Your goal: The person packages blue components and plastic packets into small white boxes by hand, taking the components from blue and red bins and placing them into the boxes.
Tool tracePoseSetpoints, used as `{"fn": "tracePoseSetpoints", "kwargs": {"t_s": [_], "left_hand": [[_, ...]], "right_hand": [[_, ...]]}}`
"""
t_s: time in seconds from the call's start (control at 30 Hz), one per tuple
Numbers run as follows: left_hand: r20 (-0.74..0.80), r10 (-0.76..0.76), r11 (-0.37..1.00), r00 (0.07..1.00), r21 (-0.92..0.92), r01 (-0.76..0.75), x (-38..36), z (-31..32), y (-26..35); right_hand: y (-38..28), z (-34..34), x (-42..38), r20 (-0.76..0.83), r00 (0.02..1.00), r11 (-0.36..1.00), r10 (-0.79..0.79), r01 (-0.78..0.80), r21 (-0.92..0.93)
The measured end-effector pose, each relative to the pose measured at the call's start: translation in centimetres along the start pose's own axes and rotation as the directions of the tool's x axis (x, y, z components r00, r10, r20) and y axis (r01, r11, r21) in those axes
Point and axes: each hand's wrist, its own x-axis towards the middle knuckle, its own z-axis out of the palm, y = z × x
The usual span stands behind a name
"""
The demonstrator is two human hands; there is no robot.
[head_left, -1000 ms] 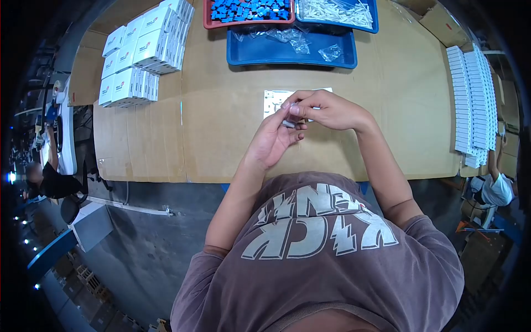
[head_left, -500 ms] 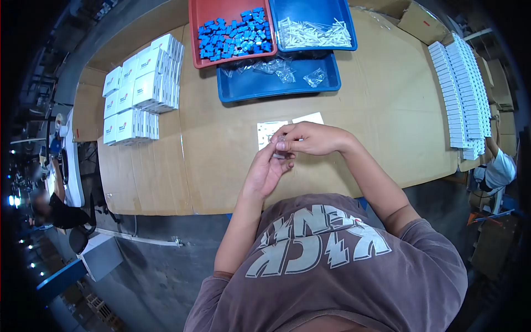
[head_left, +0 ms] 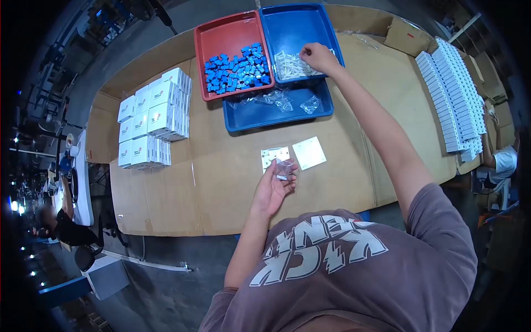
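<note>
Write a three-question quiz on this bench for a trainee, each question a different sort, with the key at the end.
1. Multiple choice: what does the left hand hold?
a) a white carton
b) a small clear bag
c) a roll of tape

2. True or false: the small blue pieces lie in the red tray.

3. Fill in the missing word: the right hand is over the blue tray that holds slim, loose pieces coloured ____.

Key: 1 b; 2 true; 3 white
</note>
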Motion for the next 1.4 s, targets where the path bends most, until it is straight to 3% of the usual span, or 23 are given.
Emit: {"fn": "tracePoseSetpoints", "kwargs": {"t_s": [0.13, 0.23, 0.33, 0.43, 0.63, 0.73, 0.93, 1.03, 1.17, 1.23, 1.37, 1.4], "left_hand": [[-0.032, -0.013, 0.997, 0.999, 0.074, 0.016, -0.7, 1.0, -0.2], [-0.036, -0.006, 0.996, 0.999, 0.086, 0.009, -1.2, 0.5, -0.3], [-0.043, -0.007, 0.997, 0.999, 0.072, 0.01, -1.6, -0.3, -0.4], [-0.04, -0.021, 0.998, 0.999, 0.053, 0.023, -1.6, -0.9, -0.7], [-0.015, -0.012, 0.998, 1.0, 0.068, 0.013, -1.1, -0.6, -0.8], [-0.026, -0.005, 0.998, 1.0, 0.067, 0.007, -1.2, -0.3, -0.7], [-0.042, -0.019, 0.999, 0.999, 0.041, 0.021, -1.1, -0.8, -0.6], [-0.025, -0.011, 0.999, 1.0, 0.035, 0.012, -1.2, -0.3, -0.5], [-0.049, 0.007, 0.999, 0.999, 0.031, -0.005, -1.6, -0.1, -0.2], [-0.049, 0.003, 1.0, 0.999, 0.017, -0.003, -1.7, -0.3, -0.2], [-0.051, 0.007, 1.0, 0.999, 0.011, -0.007, -1.5, -0.2, -0.4], [-0.04, 0.003, 1.0, 0.999, 0.011, -0.003, -1.3, 0.0, -0.4]], "right_hand": [[-2.4, 0.4, 2.5, 0.068, 0.989, 0.972, 0.13, -0.114, -0.206], [-3.1, 1.1, 3.8, 0.064, 0.989, 0.923, 0.132, -0.099, -0.372], [-3.9, 0.9, 3.9, 0.007, 0.988, 0.912, 0.153, -0.138, -0.387], [-5.2, -0.2, 3.6, 0.14, 0.975, 0.906, 0.175, -0.103, -0.411], [-4.1, 0.8, 4.5, 0.117, 0.968, 0.917, 0.223, -0.168, -0.361], [-3.7, 0.7, 4.1, 0.109, 0.974, 0.936, 0.198, -0.154, -0.317], [-3.3, 0.8, 3.8, 0.129, 0.989, 0.911, 0.073, -0.013, -0.412], [-3.0, 0.5, 3.7, 0.145, 0.984, 0.934, 0.103, -0.046, -0.353], [1.0, 0.8, 5.2, 0.007, 0.995, 0.984, 0.096, -0.096, 0.148], [1.9, -0.1, 5.0, -0.059, 0.997, 0.906, 0.045, -0.016, 0.423], [1.6, -2.0, 3.5, 0.061, 0.981, 0.58, 0.184, -0.158, 0.799], [1.7, -2.1, 3.3, 0.031, 0.983, 0.658, 0.183, -0.146, 0.738]]}}
